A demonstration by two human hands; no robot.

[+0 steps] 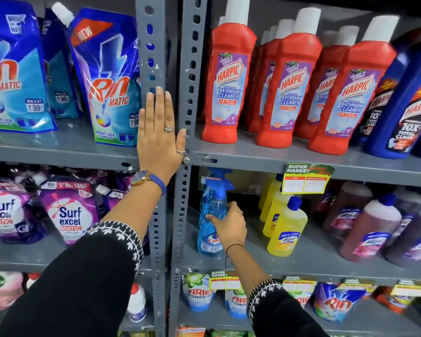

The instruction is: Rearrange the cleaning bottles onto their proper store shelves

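Right hand (pixel 229 227) wraps clear blue plastic spray bottle (pixel 210 215), seemingly standing at middle shelf (pixel 314 261) left front corner | left hand (pixel 159 135) flat, fingers spread, steadying me against grey perforated metal upright (pixel 153 45)

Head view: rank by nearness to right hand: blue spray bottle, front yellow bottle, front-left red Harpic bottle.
1. Blue spray bottle: in the right hand, middle shelf.
2. Front yellow bottle: same shelf, just to the right.
3. Front-left red Harpic bottle: shelf above.
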